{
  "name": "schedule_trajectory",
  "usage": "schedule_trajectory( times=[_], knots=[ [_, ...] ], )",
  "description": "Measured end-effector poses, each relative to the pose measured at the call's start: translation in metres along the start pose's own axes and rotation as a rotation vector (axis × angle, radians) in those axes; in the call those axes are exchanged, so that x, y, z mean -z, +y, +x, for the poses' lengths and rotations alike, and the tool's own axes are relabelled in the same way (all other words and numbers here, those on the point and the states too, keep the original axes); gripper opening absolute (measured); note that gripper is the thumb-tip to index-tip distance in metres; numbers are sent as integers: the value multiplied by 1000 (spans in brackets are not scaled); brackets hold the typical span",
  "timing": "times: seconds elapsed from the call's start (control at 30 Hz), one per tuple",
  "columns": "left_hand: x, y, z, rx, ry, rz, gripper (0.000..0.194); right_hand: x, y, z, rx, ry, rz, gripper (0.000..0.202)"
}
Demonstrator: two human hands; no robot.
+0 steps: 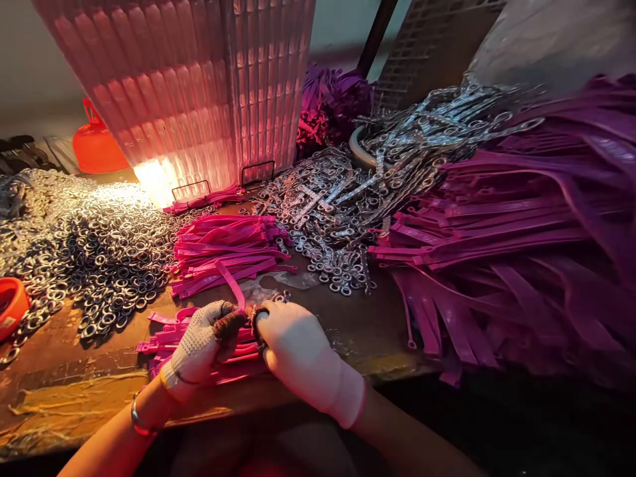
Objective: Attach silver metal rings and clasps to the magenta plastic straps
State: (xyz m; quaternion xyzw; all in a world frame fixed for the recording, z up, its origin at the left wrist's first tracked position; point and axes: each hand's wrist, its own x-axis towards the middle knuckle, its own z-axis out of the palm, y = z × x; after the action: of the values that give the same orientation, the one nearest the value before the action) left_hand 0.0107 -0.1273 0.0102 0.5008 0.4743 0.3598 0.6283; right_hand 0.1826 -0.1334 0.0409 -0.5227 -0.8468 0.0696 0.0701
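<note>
My left hand (199,341), in a dotted knit glove with dark fingertips, pinches a short pink strap (231,286) whose free end sticks up. Close against it, my right hand (298,344) in a white glove has its fingers closed at the strap's lower end. A dark ring shape shows by the right thumb and forefinger; what these fingers grip is hidden. Beneath both hands lies a bundle of pink straps (166,338), and just beyond is another stack of pink straps (223,248).
Loose metal rings (116,265) are heaped at left, near an orange ring-shaped object (10,306). Metal chain-like pieces (328,212) spread behind, some in a bowl (358,147). Long purple straps (536,232) overhang the table's right edge. Ribbed clear panels (173,86) stand before an orange lamp (97,147).
</note>
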Motion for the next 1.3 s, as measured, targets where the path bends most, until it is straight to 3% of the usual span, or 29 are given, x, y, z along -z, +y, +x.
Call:
schedule_trajectory(
  times=[0.07, 0.13, 0.3, 0.4, 0.47, 0.53, 0.63, 0.73, 0.8, 0.87, 1.0, 1.13, 1.23, 1.3],
  knots=[
    [0, -2, 1, 47, -24, -84, 45, -2, 3, 2, 12, 17, 66, 23],
    [0, 0, 2, 49, -16, -3, 45, -6, 6, 3, 22, 41, 68, 21],
    [4, 4, 5, -175, 17, 586, 34, -23, 11, 4, 112, 176, -142, 19],
    [7, -5, 7, -235, -8, 839, 19, -32, 14, 4, 131, 185, -105, 16],
    [8, -12, 9, -242, -21, 830, 16, -34, 16, 4, 57, 168, -11, 17],
    [8, -15, 9, -240, -33, 673, 22, -31, 15, 3, -9, 153, 89, 27],
    [6, -14, 8, -193, -14, 472, 29, -18, 14, 2, 22, 60, 173, 43],
    [3, -13, 3, -191, 20, 556, 28, -7, 11, 5, -68, -175, 104, 39],
    [2, -14, -1, -216, 34, 657, 25, -6, 10, 7, -150, -254, 31, 28],
    [0, -17, -4, -234, 54, 730, 22, -9, 10, 5, -108, -237, -15, 22],
    [-5, -18, -9, -257, 9, 784, 21, -19, 11, -4, 134, -234, -85, 19],
    [-5, -4, -11, -277, -56, 830, 22, -15, 13, -4, 213, -222, -112, 19],
    [13, 19, -9, -293, -112, 925, 23, -4, 17, -1, 166, -195, -113, 17],
    [35, 34, -8, -301, -72, 983, 20, 1, 21, -3, 74, -172, -112, 19]
  ],
)
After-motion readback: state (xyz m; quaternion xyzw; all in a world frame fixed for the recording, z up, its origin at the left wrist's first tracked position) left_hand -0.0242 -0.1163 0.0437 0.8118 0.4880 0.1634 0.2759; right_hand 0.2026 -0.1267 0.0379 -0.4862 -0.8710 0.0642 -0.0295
